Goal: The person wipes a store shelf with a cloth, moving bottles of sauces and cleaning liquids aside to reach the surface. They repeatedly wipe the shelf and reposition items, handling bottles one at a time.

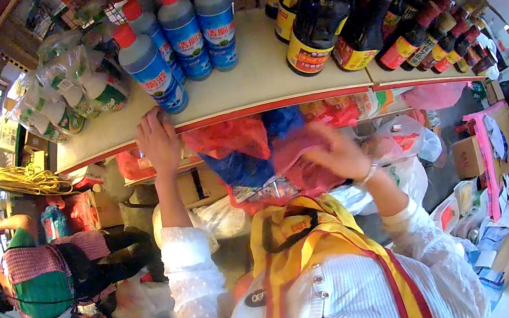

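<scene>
My left hand (157, 137) rests on the red-trimmed front edge of a pale shelf (253, 91). Its fingertips lie at the base of the nearest toilet-cleaner bottle (151, 70), blue-labelled with a red cap. Below the shelf, my right hand (341, 152) is blurred and has a pinkish-red cloth (291, 153) in its grasp; the fingers are partly hidden. Around the cloth hang a red plastic bag (231, 137) and a dark blue bag or cloth (236, 169). More toilet-cleaner bottles (185, 44) stand upright behind the nearest one.
Dark sauce bottles (318, 27) with yellow caps fill the shelf's right side. Plastic-wrapped white-and-green bottles (71, 88) stand left. A coil of yellow cord (31, 180) lies beyond. Another person (47, 279) is at lower left. Cardboard boxes (467, 156) and a pink-edged rack (488, 165) stand right.
</scene>
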`<action>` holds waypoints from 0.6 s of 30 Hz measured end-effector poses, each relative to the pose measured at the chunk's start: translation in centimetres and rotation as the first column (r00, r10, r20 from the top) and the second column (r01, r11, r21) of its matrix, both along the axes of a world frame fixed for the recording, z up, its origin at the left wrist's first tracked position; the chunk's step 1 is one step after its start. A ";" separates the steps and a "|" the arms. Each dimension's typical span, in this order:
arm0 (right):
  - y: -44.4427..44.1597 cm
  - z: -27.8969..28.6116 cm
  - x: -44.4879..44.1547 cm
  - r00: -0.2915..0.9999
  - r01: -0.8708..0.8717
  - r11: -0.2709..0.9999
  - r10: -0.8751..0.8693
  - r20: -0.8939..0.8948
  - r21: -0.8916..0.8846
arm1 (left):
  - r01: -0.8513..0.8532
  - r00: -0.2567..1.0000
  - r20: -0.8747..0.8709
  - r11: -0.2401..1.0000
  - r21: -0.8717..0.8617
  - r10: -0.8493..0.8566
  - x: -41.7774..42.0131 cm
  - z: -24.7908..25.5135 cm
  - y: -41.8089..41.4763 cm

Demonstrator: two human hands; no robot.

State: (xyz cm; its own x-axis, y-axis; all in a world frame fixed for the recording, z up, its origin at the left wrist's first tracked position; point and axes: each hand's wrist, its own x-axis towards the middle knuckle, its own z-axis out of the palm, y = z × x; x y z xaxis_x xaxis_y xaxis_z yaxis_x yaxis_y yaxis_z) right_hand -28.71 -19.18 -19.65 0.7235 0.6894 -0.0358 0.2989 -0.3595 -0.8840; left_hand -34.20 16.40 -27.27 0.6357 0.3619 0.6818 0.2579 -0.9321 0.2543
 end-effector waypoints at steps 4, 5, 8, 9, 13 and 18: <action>0.2 1.4 2.1 0.909 0.178 0.972 -0.223 0.351 0.155 | -0.016 0.998 -0.052 1.000 0.019 0.017 0.3 0.2 0.1; 1.1 2.0 2.4 0.888 0.173 0.975 -0.216 0.406 0.141 | -0.015 0.999 -0.046 1.000 0.026 0.016 0.2 -0.1 0.2; 5.8 4.5 2.4 0.769 0.249 0.965 -0.245 0.590 0.076 | 0.016 0.999 -0.036 1.000 0.005 -0.016 0.2 0.1 0.0; 7.5 4.2 3.1 0.651 0.295 0.954 -0.234 0.722 0.043 | 0.023 0.999 -0.033 1.000 -0.003 -0.023 0.1 0.4 0.0; 11.8 -3.7 7.1 0.466 0.343 0.919 0.012 0.885 -0.193 | 0.036 0.999 -0.028 0.999 -0.035 -0.037 0.2 0.4 0.0; 14.8 -4.6 10.9 0.647 0.373 0.820 0.104 0.755 -0.433 | -0.014 0.998 -0.058 0.997 -0.080 0.009 0.0 0.2 -0.1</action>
State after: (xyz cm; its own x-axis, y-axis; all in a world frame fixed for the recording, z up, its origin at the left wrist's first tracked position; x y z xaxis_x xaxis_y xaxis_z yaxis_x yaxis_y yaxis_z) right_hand -17.79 -4.35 -24.22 0.7493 0.6211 0.2298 0.6469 -0.7607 -0.0536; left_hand -34.17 16.34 -27.08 0.6685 0.4213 0.6128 0.2848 -0.9063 0.3124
